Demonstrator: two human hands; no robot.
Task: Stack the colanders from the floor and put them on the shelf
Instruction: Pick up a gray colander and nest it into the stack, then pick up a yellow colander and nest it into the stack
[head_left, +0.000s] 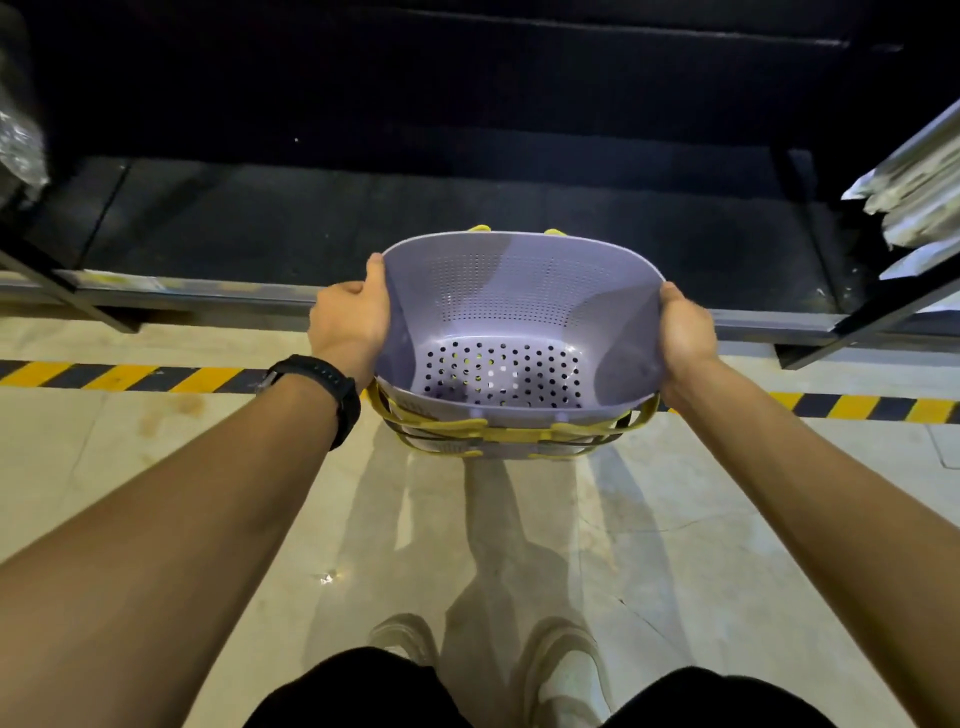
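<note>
- Holding a stack of colanders (519, 332) off the floor (208, 493), the person grips it at its two short ends, one hand at each.
- Left hand (350, 317): curled round the left rim, thumb lying over the edge; the fingers beneath are hidden. A black watch (332, 384) sits on this wrist.
- Right hand (685, 332): clasps the right rim in the same way, thumb up at the edge.
- Stack: the top colander is lilac, with fine holes in the wall and larger ones in the base; yellow bands and more rims show nested under it.
- Position: the stack hangs tilted toward the camera, just in front of the low dark shelf (363, 218) and above the yellow-and-black striped tape (130, 376).
- Surroundings: wrapped bundles (919, 192) lie on a shelf at far right, crinkled plastic (18, 140) is at far left, and pale shoes (566, 670) show at the bottom.
</note>
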